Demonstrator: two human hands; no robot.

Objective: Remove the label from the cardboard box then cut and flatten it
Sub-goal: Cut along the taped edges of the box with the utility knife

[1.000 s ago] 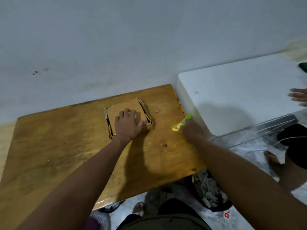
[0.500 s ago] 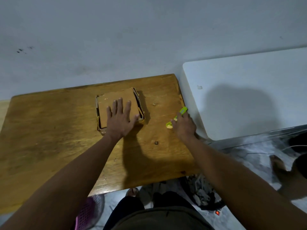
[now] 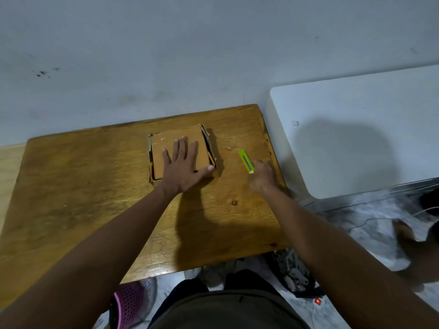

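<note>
The cardboard box (image 3: pixel 179 151) lies squashed flat on the wooden counter (image 3: pixel 83 186), and the left hand (image 3: pixel 183 168) is spread on top of it. A second ago that hand's fingers (image 3: pixel 182 148) were bunched a little on the cardboard; half a second ago they were already straightening, and now they are fully spread and straight, palm down, with the thumb reaching the box's near right corner. The folded side walls show as thin crushed edges just beyond the little finger on one side and past the thumb on the other.

The right hand (image 3: pixel 262 178) has changed more. A second ago it held the green cutter (image 3: pixel 246 161) with the tool pointing off toward the white table (image 3: pixel 356 129); now the cutter points away from the person, its far end sticking out past the knuckles, and the hand sits low on the counter. Its fingers are curled round the near end of the cutter, though blur hides whether the grip is firm or loosening.

No label can be made out on the visible cardboard. Judging from this, the cutting looks finished and the flattening is the step in hand; the cutter seems about to be set down just right of the box, well clear of the pressing hand.
</note>
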